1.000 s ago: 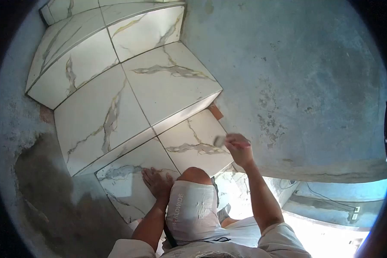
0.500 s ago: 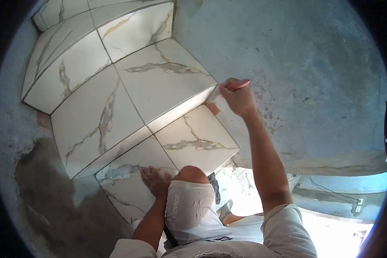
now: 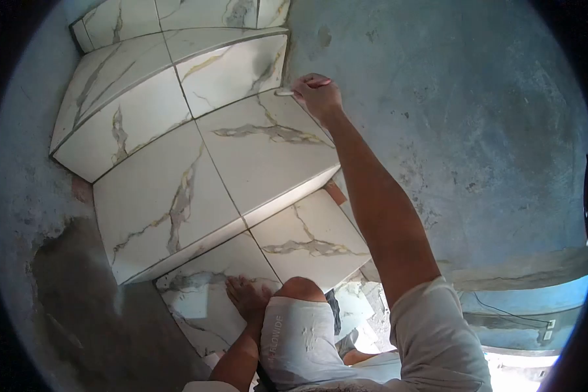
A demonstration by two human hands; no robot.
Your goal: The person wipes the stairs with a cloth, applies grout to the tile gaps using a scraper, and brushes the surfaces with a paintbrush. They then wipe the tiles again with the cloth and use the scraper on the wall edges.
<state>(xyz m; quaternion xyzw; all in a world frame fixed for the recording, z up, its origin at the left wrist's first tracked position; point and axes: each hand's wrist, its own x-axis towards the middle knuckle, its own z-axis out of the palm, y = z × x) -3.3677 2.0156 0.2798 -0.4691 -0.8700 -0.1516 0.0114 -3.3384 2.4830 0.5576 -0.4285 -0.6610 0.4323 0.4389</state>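
Here, right hand [image 3: 318, 98] clenched around a brush [image 3: 283, 92], left hand [image 3: 248, 300] spread on tile [image 3: 205, 302].

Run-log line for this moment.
left hand: flat on lower tile; right hand: gripping brush-like tool; tool near riser and wall

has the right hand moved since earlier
Yes: the right hand has moved up from near the lower step to the back right corner of the middle step.

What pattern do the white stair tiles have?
Grey and yellowish veins cross the white tiles, clearest in the head view.
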